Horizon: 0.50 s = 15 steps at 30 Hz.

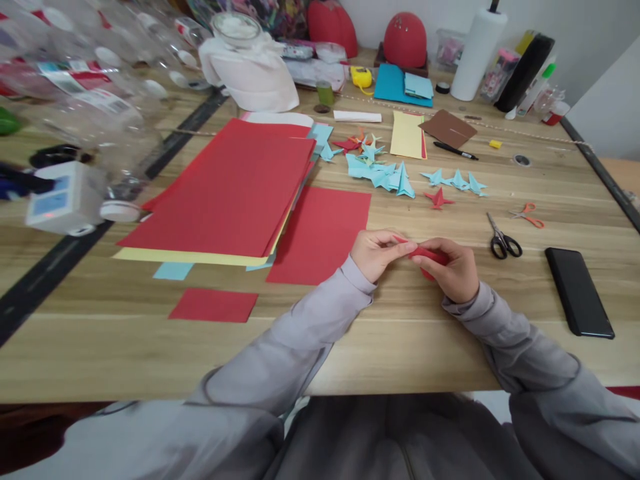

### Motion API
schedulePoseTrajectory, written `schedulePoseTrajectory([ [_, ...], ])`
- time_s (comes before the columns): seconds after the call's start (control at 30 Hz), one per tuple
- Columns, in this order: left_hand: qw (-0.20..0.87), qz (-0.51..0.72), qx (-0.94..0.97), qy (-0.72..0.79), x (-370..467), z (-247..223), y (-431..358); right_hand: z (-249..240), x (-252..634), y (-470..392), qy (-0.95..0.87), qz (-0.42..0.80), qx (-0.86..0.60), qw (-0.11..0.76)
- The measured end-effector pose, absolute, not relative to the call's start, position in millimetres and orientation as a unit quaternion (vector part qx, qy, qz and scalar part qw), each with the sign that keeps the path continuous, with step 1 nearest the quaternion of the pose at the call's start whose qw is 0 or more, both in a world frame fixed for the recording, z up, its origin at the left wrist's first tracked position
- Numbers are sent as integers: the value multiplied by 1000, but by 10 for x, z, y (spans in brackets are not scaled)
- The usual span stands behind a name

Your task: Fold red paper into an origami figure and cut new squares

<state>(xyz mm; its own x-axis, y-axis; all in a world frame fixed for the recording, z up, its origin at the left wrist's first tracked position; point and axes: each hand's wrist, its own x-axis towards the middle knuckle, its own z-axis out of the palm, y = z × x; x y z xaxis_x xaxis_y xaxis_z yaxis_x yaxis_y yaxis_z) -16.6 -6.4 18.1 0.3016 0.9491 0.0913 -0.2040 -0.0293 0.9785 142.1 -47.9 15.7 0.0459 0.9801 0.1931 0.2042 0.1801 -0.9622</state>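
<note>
Between left hand (374, 255) and right hand (454, 268): small folded red paper piece (430, 254), thumb and fingers of each pinched on it. Long axis roughly left-right, hand to hand; pointing end covered, can't tell. Flat red paper sheet (320, 230) left of left hand; black-handled metal scissors (501, 244) right of right hand.

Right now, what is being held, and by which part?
Folded red paper: the left grip pinches its left end, the right grip its right side.
</note>
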Motion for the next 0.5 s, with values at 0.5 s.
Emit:
schedulePoseTrajectory([
  [0.5,529,523,553,376,-182,205,-78,184,1411,-449,-502,523,-499,475],
])
